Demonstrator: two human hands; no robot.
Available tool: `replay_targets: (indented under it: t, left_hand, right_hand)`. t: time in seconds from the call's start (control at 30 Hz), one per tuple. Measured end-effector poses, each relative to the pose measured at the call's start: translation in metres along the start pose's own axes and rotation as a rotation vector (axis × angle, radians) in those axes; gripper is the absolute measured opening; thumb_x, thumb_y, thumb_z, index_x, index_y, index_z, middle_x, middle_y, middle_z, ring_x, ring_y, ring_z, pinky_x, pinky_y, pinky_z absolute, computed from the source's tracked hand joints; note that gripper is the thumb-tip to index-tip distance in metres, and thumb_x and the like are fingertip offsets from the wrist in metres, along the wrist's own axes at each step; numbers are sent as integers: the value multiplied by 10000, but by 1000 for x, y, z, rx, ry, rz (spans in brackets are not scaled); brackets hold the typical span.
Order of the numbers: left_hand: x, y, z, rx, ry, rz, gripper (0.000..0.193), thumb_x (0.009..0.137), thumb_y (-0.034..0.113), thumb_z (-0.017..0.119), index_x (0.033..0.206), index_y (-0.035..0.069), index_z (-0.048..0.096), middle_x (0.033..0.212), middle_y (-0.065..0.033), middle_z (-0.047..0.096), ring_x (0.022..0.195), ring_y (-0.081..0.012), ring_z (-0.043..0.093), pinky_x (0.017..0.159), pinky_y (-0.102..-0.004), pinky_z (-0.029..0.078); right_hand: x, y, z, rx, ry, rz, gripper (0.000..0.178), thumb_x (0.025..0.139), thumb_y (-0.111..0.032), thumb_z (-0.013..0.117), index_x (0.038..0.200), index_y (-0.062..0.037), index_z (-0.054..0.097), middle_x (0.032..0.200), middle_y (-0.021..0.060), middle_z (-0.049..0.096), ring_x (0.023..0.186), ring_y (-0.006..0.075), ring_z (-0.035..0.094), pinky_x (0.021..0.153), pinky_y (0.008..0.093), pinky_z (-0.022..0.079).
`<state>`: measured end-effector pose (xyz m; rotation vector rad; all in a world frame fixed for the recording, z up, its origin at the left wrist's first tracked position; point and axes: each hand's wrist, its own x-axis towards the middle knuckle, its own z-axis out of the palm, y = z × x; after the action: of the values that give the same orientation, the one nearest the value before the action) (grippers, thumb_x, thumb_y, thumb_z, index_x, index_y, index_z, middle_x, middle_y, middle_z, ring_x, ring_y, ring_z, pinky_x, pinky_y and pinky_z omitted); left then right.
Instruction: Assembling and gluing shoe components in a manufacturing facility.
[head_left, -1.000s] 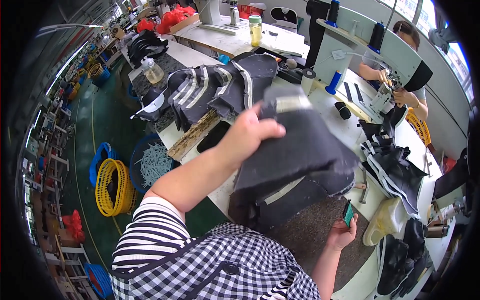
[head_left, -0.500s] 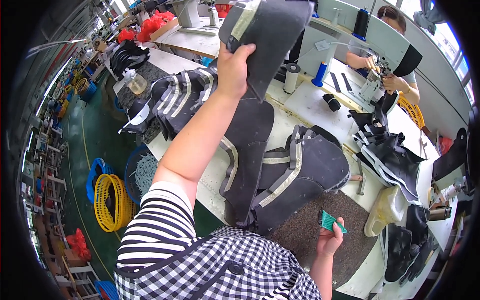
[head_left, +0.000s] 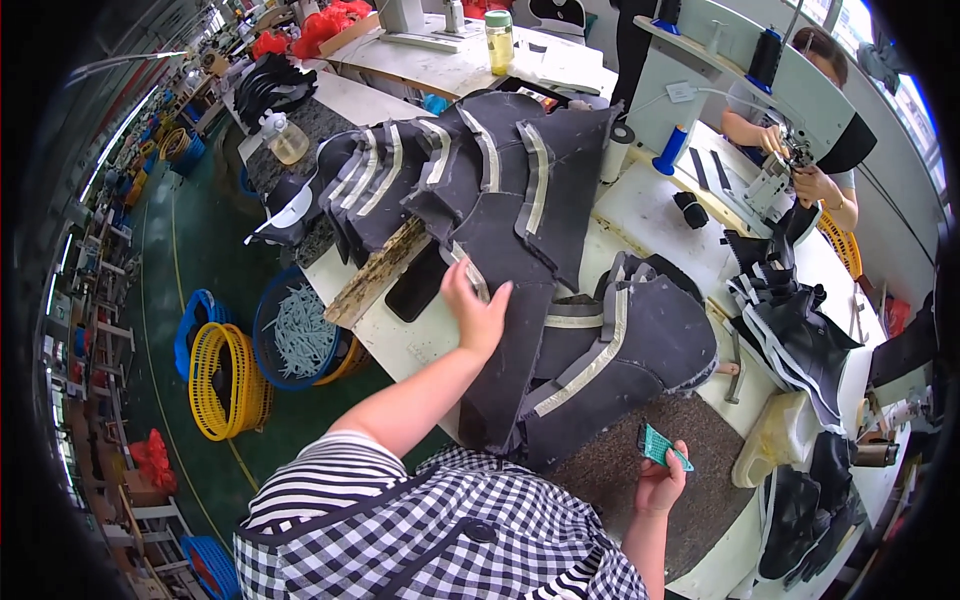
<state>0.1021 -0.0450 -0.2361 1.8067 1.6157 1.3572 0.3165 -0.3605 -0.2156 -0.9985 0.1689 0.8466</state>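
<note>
My left hand point(head_left: 478, 315) reaches over the near left pieces with thumb and fingers spread. It touches or hovers just over a black boot-upper piece point(head_left: 511, 325) with a pale tape strip by my fingertips. My right hand point(head_left: 661, 486) pinches a small green piece with a dark end point(head_left: 656, 446) above a round brown speckled board point(head_left: 622, 455). Between my hands lie more black pieces point(head_left: 655, 340) with a bent pale strip. Farther up, several taped black pieces point(head_left: 480, 160) overlap in a row.
A dark phone point(head_left: 417, 284) lies beside a wooden strip point(head_left: 378, 275). Rightward are a hammer point(head_left: 737, 370), a yellowish shoe form point(head_left: 775, 440) and black leather parts point(head_left: 790, 335). A co-worker's hands point(head_left: 815, 185) are at a sewing machine point(head_left: 690, 95). Baskets point(head_left: 225, 385) stand on the floor at left.
The large black piece that my left hand held up now lies on the far pieces. That hand has let go and come down toward me. My right hand stays with the green piece.
</note>
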Motion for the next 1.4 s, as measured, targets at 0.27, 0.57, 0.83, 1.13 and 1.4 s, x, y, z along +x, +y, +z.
replay_targets:
  t: [0.27, 0.57, 0.83, 1.13, 1.4]
  left_hand:
    - [30, -18, -46, -524, -543, -739, 441, 749, 161, 765, 1074, -56, 561, 919, -90, 627, 806, -177, 593, 749, -324, 485]
    - [75, 106, -177, -784, -1025, -315, 369, 704, -58, 695, 1055, 0, 596, 911, -12, 625, 842, -113, 584, 770, -283, 467]
    - [-45, 88, 12, -170, -1324, -164, 454, 733, 154, 744, 1130, 1, 586, 1012, -101, 667, 922, -198, 628, 827, -318, 474]
    - [-61, 110, 28, -304, -1171, 140, 357, 782, 113, 661, 1112, 10, 572, 1005, -198, 647, 978, -330, 620, 846, -375, 465]
    - [-80, 104, 36, -11, -1116, 252, 455, 836, 148, 579, 1207, -43, 397, 1184, -276, 508, 1109, -438, 493, 920, -453, 419]
  right_hand:
    - [-6, 7, 22, -16, -65, 28, 251, 828, -37, 564, 1066, -85, 500, 877, 82, 606, 724, 206, 635, 613, 294, 550]
    - [-20, -7, -8, 60, -53, -74, 240, 824, -28, 555, 1047, -79, 480, 861, 80, 603, 724, 202, 641, 596, 306, 559]
    - [-39, -8, -37, 150, 80, -101, 266, 817, -35, 571, 1068, -91, 503, 882, 72, 616, 749, 199, 640, 603, 298, 558]
    - [-40, -63, -83, -266, 482, -542, 310, 864, -51, 570, 1164, -85, 495, 954, 53, 567, 694, 141, 594, 564, 260, 528]
    - [23, -132, -94, -1004, 586, -1077, 169, 869, -80, 613, 1033, -47, 589, 965, 101, 631, 839, 227, 632, 763, 304, 486]
